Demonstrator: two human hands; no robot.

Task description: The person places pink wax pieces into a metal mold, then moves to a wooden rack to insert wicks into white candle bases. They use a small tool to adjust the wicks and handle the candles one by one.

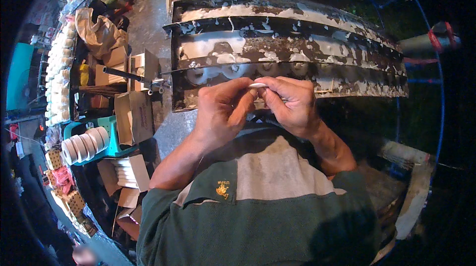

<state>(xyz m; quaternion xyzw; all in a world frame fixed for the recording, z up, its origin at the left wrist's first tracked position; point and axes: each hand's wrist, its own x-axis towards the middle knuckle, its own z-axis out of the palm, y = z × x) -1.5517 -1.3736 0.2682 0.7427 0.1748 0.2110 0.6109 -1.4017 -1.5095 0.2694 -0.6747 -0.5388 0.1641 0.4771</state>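
Note:
Both hands meet in front of my chest, over the near edge of a long dark metal trough [277,60] spattered with white, wax-like drips. Between my fingertips is a small, thin white piece [257,85]; its exact kind I cannot make out. My left hand [223,104] pinches one end of it with thumb and forefinger. The other end is pinched by my right hand [292,102], its fingers curled. Just beyond the hands, several round white forms [235,70] sit in a row in the trough. A dark metal rod [126,75] juts out at the trough's left end.
On the left, several thick white rings [85,145] rest on a teal stool [116,142]. Open cardboard boxes [134,117] stand nearby, one holding white sticks [125,172]. Stacked white pieces [59,77] line the far left. Blue metal tubing [440,82] rises at right.

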